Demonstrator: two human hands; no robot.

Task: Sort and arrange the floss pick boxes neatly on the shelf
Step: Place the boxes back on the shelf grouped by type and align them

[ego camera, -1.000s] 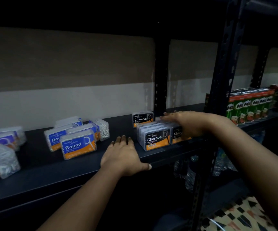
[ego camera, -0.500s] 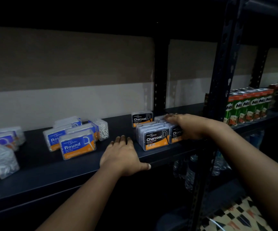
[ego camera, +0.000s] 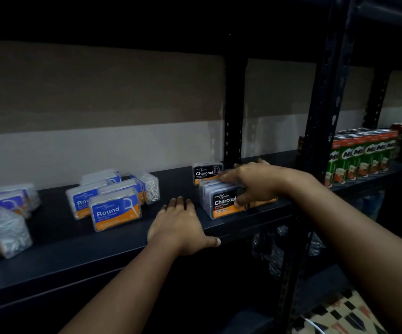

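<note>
Black-and-orange Charcoal floss pick boxes stand in rows at the front of the dark shelf. One more Charcoal box stands alone behind them. My right hand lies over the right-hand row, fingers across the tops and thumb on the front face of a box. My left hand rests flat on the shelf's front edge, fingers spread, holding nothing. Further left stands a group of blue-and-orange Round boxes, one of them a sideways box showing its clear side.
More blue floss pick boxes crowd the shelf's far left end. A black perforated upright rises just right of my right hand. Green Milo cartons fill the neighbouring shelf. Bottles sit dimly below.
My right hand has slid left across the Charcoal boxes and now hides most of the right-hand row. My left hand has stayed put on the shelf edge.
</note>
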